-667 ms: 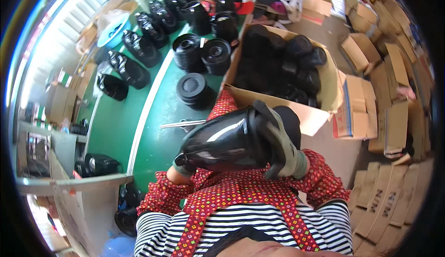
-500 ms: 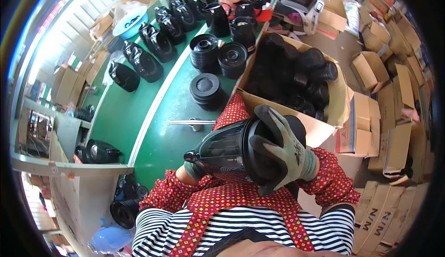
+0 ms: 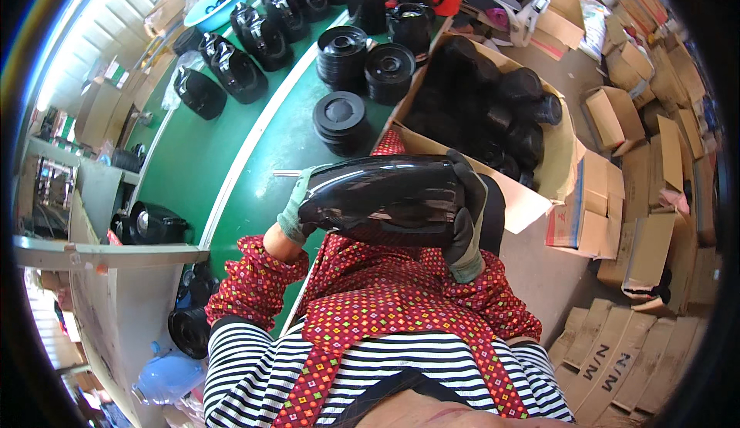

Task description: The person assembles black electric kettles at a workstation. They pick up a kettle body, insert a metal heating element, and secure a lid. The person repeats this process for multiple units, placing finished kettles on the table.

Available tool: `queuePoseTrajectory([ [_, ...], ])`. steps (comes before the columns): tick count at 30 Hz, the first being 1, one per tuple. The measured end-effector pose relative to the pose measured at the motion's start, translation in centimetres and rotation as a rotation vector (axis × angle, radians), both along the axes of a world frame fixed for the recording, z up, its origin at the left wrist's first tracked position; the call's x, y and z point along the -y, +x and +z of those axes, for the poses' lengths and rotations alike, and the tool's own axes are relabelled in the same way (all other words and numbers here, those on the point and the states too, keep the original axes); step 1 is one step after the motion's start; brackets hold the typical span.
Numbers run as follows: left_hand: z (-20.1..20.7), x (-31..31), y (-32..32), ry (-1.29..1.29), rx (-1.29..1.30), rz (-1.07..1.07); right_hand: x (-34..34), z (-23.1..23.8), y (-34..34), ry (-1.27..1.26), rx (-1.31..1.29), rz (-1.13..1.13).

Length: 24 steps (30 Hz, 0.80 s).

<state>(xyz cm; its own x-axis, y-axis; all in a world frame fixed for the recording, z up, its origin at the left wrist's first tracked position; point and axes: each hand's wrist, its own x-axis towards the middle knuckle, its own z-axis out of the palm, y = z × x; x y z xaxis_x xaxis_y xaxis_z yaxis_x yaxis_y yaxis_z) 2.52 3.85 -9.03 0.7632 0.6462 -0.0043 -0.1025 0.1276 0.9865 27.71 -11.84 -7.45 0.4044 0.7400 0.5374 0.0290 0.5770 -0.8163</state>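
A glossy black jug (image 3: 378,200) lies on its side in front of my red patterned apron, held off the bench between both hands. My left hand (image 3: 297,206), in a grey-green work glove, is closed round its narrower left end. At its wide right end, my right hand (image 3: 469,220) grips the rim, the dark-coated glove fingers curled over the edge. The jug's underside and handle are hidden. Just beyond it, a stack of black round discs (image 3: 339,119) stands on the green bench (image 3: 266,154). A thin metal rod (image 3: 287,173) shows beside my left glove.
Several black jugs (image 3: 239,69) stand in rows farther back, near two more stacks of black round parts (image 3: 341,54). A large open carton (image 3: 566,158) of dark cylinders is at the right. Cardboard boxes (image 3: 609,119) crowd the floor; a pale bench rail (image 3: 116,254) runs along the left.
The jug has been turned to lie level. My right hand has shifted from spread across its wide end to gripping the rim. My left hand has come into fuller view at the other end.
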Motion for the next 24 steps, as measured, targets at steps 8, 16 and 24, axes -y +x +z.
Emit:
queuePoseTrajectory([
  [8,10.9,1.9,3.7,0.948,-0.884,0.190,-1.2,1.7,-0.6,0.010,0.417,0.243],
  [16,12.4,2.3,-0.4,0.646,-0.168,-0.058,-0.7,7.0,2.6,-0.185,0.902,0.279],
  [24,10.2,3.7,2.8,1.046,-0.387,-0.182,0.4,7.5,4.1,-0.292,1.116,0.294],
])
